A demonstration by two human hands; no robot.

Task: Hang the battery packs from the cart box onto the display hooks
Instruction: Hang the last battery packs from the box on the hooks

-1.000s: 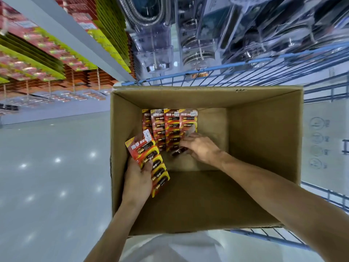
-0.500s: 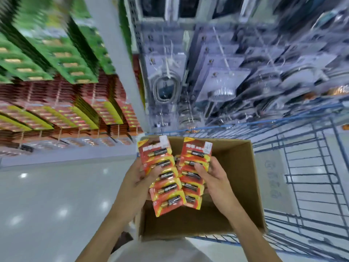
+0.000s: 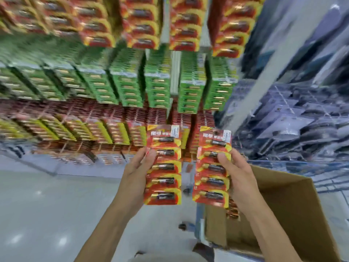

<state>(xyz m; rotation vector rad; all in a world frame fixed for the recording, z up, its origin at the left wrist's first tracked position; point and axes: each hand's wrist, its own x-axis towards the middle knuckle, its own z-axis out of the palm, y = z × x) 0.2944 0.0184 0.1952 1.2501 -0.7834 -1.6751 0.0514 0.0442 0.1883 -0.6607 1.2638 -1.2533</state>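
A tall store display wall (image 3: 132, 76) fills the far side of the scene, blurred by camera motion. It is packed with hanging rows of packs: red and yellow ones at the top, green ones (image 3: 160, 86) in the middle band, and more red and yellow ones lower down. To the far right, a separate section holds grey-blue packaged goods (image 3: 302, 120), too blurred to identify. A pale, glossy floor (image 3: 47, 205) spreads across the near left.

At the near right sits an open brown cardboard box (image 3: 283, 214), its rim tilted in the view, with a few red packs just visible inside along its left wall. A blue bar of the cart (image 3: 199, 222) shows just left of the box.

Two bare forearms reach up from the near edge. The left hand (image 3: 136, 174) holds a strip of battery packs (image 3: 164, 167) upright in front of the lower shelves; its grip is closed around the strip's left edge, with the thumb pressed on the front near the second battery. The right hand (image 3: 236, 173) holds a second strip of battery packs (image 3: 212, 167) upright just beside the first, the two strips apart with a narrow gap between them. Its grip wraps the strip's right edge, thumb on the front. Each strip is red and yellow and shows five batteries stacked one above another, with a printed header at the top.
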